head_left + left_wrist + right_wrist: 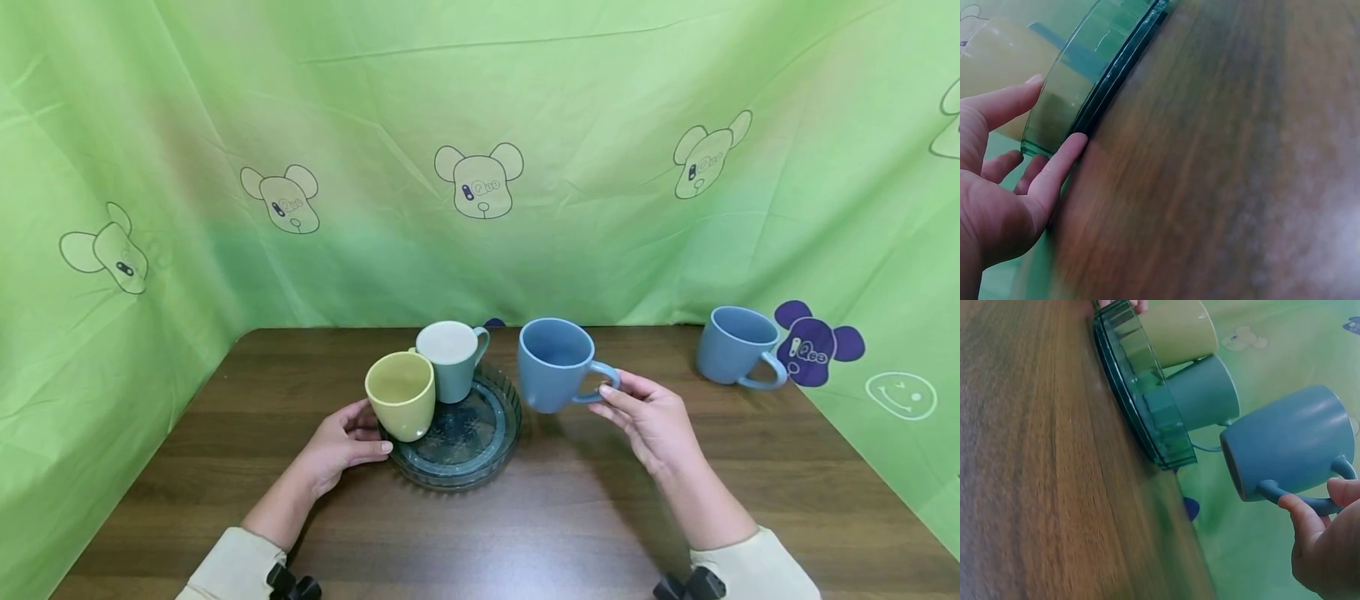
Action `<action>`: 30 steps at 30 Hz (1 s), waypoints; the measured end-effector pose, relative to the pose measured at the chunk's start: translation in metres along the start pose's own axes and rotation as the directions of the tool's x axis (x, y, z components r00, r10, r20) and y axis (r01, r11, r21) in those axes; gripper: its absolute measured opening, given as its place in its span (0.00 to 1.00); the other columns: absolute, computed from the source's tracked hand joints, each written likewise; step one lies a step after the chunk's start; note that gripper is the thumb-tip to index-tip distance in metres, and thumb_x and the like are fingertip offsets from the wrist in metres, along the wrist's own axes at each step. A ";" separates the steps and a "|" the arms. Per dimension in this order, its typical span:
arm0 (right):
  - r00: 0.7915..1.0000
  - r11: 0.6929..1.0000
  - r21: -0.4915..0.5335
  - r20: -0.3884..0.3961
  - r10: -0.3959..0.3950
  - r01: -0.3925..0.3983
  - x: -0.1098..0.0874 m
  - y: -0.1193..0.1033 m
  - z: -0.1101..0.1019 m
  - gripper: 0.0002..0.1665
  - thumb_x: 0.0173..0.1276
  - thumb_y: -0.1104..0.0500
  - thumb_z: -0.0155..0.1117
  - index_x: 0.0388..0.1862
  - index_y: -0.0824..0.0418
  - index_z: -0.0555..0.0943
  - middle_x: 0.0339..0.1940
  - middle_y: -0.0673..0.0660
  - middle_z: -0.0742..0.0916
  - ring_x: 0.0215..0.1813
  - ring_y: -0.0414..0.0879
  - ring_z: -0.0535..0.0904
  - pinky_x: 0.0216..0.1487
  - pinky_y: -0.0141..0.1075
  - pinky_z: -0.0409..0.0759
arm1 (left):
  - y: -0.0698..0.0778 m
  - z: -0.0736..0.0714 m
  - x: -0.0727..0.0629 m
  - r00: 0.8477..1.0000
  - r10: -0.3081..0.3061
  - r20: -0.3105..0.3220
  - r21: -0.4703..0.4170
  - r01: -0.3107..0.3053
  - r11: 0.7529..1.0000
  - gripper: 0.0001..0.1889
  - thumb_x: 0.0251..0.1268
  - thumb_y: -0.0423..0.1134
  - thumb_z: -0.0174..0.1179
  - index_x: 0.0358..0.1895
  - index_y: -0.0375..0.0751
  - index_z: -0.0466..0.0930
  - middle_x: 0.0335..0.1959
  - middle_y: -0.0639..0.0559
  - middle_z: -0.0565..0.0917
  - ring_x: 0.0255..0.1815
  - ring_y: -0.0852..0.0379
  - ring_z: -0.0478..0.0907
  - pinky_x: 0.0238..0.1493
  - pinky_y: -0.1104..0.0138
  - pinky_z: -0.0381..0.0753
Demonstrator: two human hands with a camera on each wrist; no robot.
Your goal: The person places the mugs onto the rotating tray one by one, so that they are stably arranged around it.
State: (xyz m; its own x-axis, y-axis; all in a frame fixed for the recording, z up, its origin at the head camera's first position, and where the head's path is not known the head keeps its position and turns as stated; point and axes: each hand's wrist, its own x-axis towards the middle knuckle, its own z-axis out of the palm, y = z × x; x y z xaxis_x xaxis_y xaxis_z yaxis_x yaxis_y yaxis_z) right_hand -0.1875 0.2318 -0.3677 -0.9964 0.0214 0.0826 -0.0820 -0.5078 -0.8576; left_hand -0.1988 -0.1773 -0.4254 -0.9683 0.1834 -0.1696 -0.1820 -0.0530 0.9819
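Note:
My right hand (651, 421) pinches the handle of a blue mug (553, 367), which hangs upright above the table, right of a round glass tray (453, 479). In the right wrist view a gap shows between this mug's base and the table. On the tray stand a yellow-green mug (400, 396), at the left, and a teal mug (450, 371) with a pale inside, behind it. My left hand (341, 446) holds the tray's left edge, thumb in front and fingers further back. Its fingertips (1075, 142) meet the glass side low down in the left wrist view.
A second blue mug (738, 342) stands at the back right of the brown wooden table (570, 517), its handle pointing right. A green cloth (360, 267) printed with bear heads hangs behind the table and along both sides.

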 end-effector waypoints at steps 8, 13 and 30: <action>1.000 1.000 -0.014 0.012 0.008 -0.008 -0.001 0.002 0.007 0.21 0.63 0.82 0.56 0.34 0.62 0.88 0.30 0.53 0.86 0.34 0.44 0.85 0.42 0.40 0.86 | 0.002 -0.004 -0.001 1.000 0.003 0.007 0.019 -0.003 1.000 0.43 0.51 0.19 0.67 0.72 0.26 0.54 0.49 0.39 0.73 0.43 0.54 0.77 0.44 0.62 0.85; 1.000 0.999 -0.025 0.011 0.028 -0.028 -0.002 0.003 0.010 0.20 0.63 0.81 0.57 0.34 0.62 0.88 0.30 0.54 0.86 0.35 0.45 0.85 0.42 0.40 0.86 | 0.001 -0.006 -0.001 1.000 0.016 0.016 0.006 -0.016 1.000 0.39 0.52 0.18 0.66 0.68 0.24 0.57 0.47 0.40 0.75 0.43 0.54 0.79 0.45 0.60 0.85; 0.999 0.998 -0.034 0.014 0.044 -0.044 -0.004 0.005 0.018 0.20 0.63 0.81 0.56 0.34 0.61 0.88 0.31 0.54 0.86 0.35 0.44 0.85 0.42 0.40 0.86 | -0.001 -0.007 -0.004 0.999 0.025 -0.030 -0.096 -0.028 0.995 0.19 0.51 0.15 0.64 0.46 0.31 0.75 0.43 0.44 0.79 0.42 0.55 0.82 0.46 0.61 0.85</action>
State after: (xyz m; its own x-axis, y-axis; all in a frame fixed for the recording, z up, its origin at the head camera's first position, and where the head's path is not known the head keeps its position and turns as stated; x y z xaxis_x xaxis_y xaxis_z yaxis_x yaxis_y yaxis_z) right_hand -0.1834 0.2133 -0.3629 -0.9986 -0.0131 0.0518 -0.0392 -0.4790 -0.8769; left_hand -0.1956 -0.1851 -0.4266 -0.9773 0.1529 -0.1469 -0.1702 -0.1526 0.9735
